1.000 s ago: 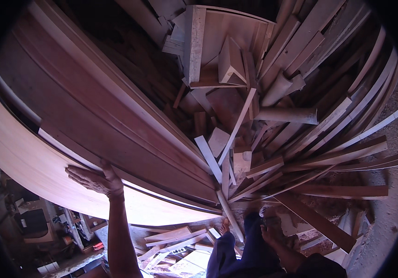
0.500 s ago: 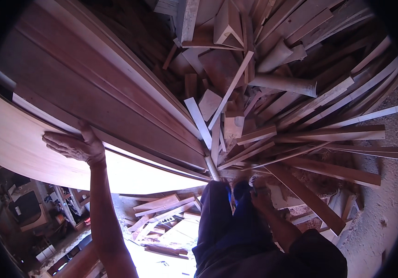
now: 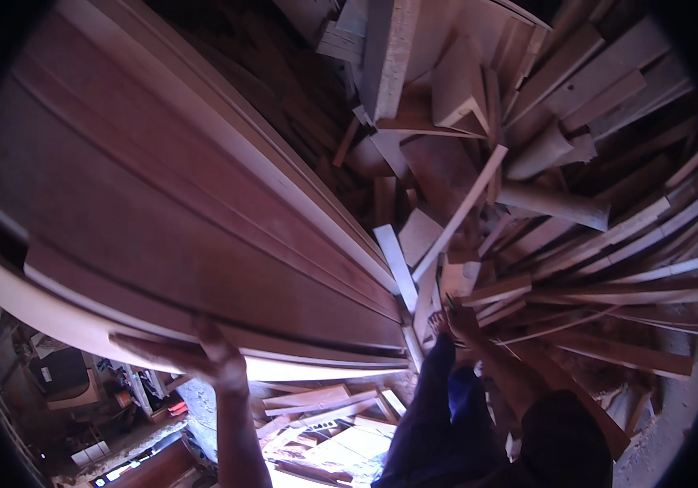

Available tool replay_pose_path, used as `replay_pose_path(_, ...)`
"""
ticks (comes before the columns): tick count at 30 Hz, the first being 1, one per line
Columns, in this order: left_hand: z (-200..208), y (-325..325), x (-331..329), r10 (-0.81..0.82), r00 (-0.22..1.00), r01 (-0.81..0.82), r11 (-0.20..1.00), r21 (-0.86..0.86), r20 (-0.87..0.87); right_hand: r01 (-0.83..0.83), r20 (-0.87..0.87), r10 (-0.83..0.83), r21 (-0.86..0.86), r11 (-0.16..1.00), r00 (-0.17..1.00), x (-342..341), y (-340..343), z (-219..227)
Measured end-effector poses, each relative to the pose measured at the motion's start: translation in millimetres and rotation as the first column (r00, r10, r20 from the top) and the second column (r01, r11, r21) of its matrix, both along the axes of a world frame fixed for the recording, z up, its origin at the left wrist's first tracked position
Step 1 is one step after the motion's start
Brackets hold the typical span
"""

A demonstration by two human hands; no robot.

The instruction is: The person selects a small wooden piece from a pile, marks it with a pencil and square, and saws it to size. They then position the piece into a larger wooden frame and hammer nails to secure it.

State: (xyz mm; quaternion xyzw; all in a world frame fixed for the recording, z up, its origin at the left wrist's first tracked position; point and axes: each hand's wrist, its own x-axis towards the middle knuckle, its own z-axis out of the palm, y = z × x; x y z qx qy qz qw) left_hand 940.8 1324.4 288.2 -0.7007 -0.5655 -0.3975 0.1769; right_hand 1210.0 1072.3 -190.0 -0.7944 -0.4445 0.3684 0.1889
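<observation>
A stack of large wooden panels leans across the left side, with a brown panel behind a pale panel. At the pale panel's upper edge is my left hand, its thumb up against the brown panel and its fingers along the pale one, gripping the edge. My right hand is low beside my bare foot, close to the wood offcuts. Its fingers look bent around a thin dark thing too small to name.
A heap of wood offcuts fills the far middle and right, with long strips jutting toward me. A cardboard tube lies among them. More scraps lie below the panels. Tools and a dark seat-like shape stand at lower left.
My view has shifted, so the heap sits lower and further right. The pale panel has tipped up and shows less of its face. My right hand has reached further forward.
</observation>
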Motion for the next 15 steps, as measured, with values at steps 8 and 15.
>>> replay_pose_path(8, 5.1, 14.8, 22.0, -0.082, 0.994, 0.087, 0.994, -0.072, 0.069, 0.022, -0.144, 0.024, 0.309, 0.951, 0.989, -52.7, 347.5, -20.2)
replay_pose_path(15, -24.5, 49.4, 26.6, -0.090, 0.994, 0.098, 0.987, -0.131, 0.068, -0.120, -0.055, 0.185, 0.575, 0.809, 0.981, -82.7, 499.8, -45.4)
